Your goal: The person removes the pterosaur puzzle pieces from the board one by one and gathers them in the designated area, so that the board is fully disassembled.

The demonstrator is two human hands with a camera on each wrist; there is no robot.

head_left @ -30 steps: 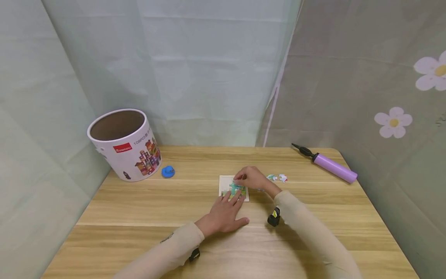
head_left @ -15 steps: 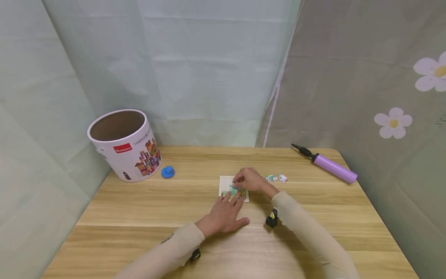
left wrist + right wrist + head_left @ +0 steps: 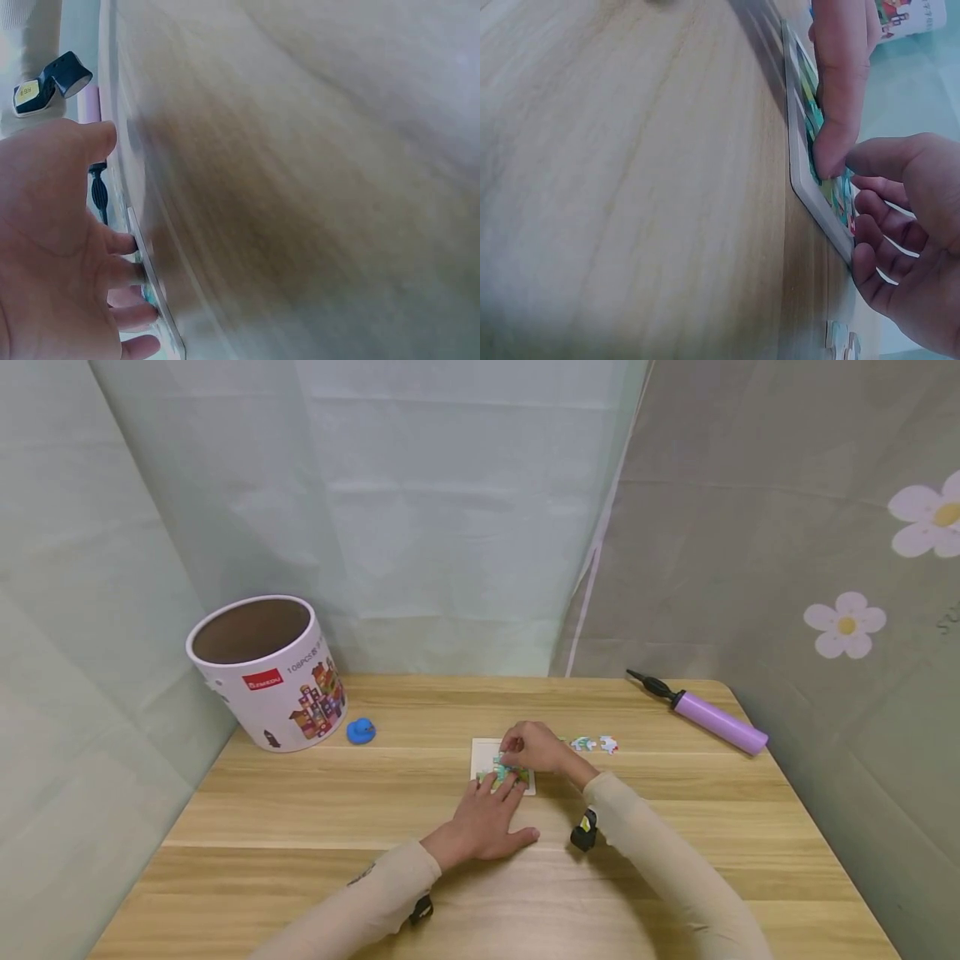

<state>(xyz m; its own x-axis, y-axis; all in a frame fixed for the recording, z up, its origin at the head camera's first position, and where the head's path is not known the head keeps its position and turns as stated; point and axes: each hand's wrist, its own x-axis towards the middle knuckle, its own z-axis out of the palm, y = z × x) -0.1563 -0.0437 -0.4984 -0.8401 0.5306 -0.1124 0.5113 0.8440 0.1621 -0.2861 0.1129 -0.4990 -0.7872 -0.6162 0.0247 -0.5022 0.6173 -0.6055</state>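
A small white-framed puzzle board [image 3: 482, 752] with a colourful picture lies at mid table, seen edge-on in the wrist views [image 3: 804, 184] [image 3: 156, 304]. My left hand [image 3: 487, 820] lies flat, its straight fingers [image 3: 838, 90] pressing on the board's near part. My right hand [image 3: 534, 747] is curled over the board's far right and pinches a green-blue puzzle piece [image 3: 501, 766] down against the picture. Its bent fingers [image 3: 907, 247] hover just off the board's edge. The piece itself is mostly hidden by the fingertips.
Two loose puzzle pieces [image 3: 596, 744] lie just right of the board. A white printed tub [image 3: 266, 672] stands open at the back left, with a small blue duck [image 3: 362, 730] beside it. A purple hand pump [image 3: 708, 712] lies at the back right. Fabric walls surround the table.
My right hand has slid slightly left and nearer, bringing the piece lower onto the board. The left hand has stayed flat in place.
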